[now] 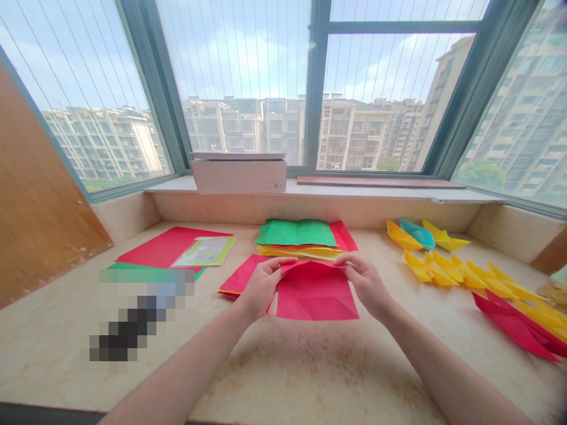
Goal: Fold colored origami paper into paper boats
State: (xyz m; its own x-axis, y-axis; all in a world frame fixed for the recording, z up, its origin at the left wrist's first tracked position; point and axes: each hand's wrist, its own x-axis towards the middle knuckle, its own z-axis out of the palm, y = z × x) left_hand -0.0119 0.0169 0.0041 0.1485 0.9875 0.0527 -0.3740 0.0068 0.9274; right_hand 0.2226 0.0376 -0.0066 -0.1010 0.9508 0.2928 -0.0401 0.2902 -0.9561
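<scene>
The red paper sheet [316,295] in front of me is a creased square, bright pinkish red, with diagonal fold lines showing across its lower half and its far edge lifted and folded over. It lies flat on the pale marble counter [283,366], just in front of me, with its near edge resting on the stone.

My left hand [263,283] pinches the far left corner of the sheet between thumb and fingers, the palm covering part of its left edge. My right hand [365,283] pinches the far right corner the same way, so the sheet sits between my two hands, its folded top edge stretched from one grip to the other.

Just behind the sheet lies a stack of coloured papers [301,236], green on top with yellow and red beneath. Another red sheet [170,248] lies to the left. To the right, folded paper boats [438,260] in yellow, blue and red rest in a cluster.
</scene>
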